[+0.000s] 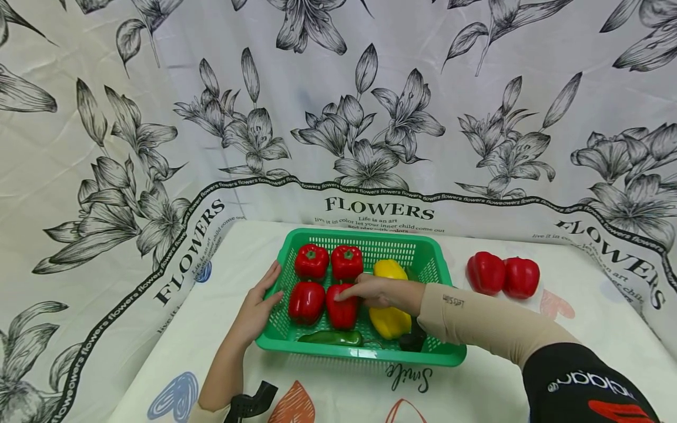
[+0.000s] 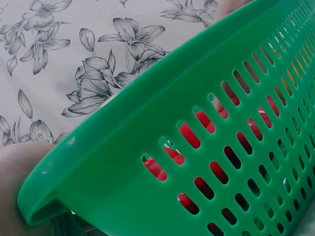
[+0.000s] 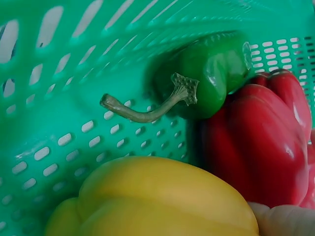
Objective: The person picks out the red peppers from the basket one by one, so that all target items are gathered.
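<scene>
A green plastic basket (image 1: 365, 352) stands on the table with red, yellow and green bell peppers inside. My left hand (image 1: 255, 311) holds its left rim, the thumb reaching over the edge; in the left wrist view the hand (image 2: 22, 169) is partly hidden by the basket's corner. Reaching in from the right, my right hand (image 1: 370, 289) grips the front right red bell pepper (image 1: 342, 314), thumb across it. Beside that pepper lies another red one (image 1: 307, 304), with two more behind. The right wrist view shows a yellow pepper (image 3: 162, 201) nearest and a green pepper (image 3: 211, 73) with a curved stem.
Two more red bell peppers (image 1: 502, 275) lie on the table right of the basket. A flower-printed cloth (image 1: 370, 117) hangs behind the table. Black devices sit at both wrists, the left one (image 1: 251, 404) at the lower edge of the head view.
</scene>
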Tool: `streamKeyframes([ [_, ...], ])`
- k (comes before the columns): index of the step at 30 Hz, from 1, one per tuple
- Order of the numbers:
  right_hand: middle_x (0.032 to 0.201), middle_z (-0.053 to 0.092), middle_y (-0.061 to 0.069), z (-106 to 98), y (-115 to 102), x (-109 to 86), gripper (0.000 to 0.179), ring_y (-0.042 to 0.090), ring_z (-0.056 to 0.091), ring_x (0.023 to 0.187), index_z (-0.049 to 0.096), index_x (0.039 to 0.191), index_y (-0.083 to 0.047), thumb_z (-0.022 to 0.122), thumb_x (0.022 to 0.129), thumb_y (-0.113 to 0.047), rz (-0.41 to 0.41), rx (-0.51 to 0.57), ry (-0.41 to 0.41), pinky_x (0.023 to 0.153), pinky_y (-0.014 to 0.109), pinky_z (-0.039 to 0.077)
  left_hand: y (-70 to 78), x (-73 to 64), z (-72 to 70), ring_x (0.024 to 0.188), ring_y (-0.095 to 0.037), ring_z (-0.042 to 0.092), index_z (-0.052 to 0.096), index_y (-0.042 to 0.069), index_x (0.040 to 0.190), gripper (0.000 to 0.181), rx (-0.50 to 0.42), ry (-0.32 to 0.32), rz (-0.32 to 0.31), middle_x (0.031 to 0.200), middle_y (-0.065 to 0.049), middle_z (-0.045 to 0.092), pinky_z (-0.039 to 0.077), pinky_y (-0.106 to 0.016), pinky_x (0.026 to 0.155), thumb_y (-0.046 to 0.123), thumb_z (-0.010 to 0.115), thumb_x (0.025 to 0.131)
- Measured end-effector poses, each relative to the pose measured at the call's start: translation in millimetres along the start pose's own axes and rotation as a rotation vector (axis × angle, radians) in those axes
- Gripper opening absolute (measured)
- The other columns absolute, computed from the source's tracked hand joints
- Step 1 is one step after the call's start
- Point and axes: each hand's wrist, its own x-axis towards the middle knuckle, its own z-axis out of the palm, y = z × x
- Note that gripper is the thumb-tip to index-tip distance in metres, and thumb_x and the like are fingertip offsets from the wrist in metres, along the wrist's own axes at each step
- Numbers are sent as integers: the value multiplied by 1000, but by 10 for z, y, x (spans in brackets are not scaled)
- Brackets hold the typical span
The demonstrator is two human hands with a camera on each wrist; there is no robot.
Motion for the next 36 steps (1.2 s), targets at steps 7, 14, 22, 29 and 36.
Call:
streamKeyframes([
  [7,119,50,14,34,-1,12,52,23,47,107,42,118,6,70,78,-11,-33,-10,19,103,42,40,2,13,7,146,-27,7,26,9,147,54,10,2,-1,158,-1,14,12,-55,114,9,44,96],
  [14,119,47,17,62,-10,27,59,26,47,104,39,121,7,73,75,-9,-40,-35,58,101,41,41,3,0,1,146,-27,7,27,9,147,54,4,6,-5,158,0,14,13,-54,114,9,44,96],
  [22,116,52,15,56,-2,74,56,23,50,100,46,119,7,75,74,-11,-47,-82,57,97,39,45,-26,10,-2,146,-28,7,26,9,147,54,10,5,-5,158,0,14,13,-55,113,8,44,96],
  [29,126,46,17,35,-10,29,70,28,47,114,41,126,5,78,72,-20,-9,-121,85,99,50,42,-60,10,10,146,-26,7,26,9,147,54,4,6,-8,158,1,14,14,-55,113,7,44,96],
  [36,124,47,14,-24,-102,-56,64,29,47,114,44,121,-1,78,72,-23,-7,-108,80,93,51,47,-53,8,4,146,-26,8,26,10,147,55,11,10,-3,157,2,14,14,-56,113,7,44,96],
])
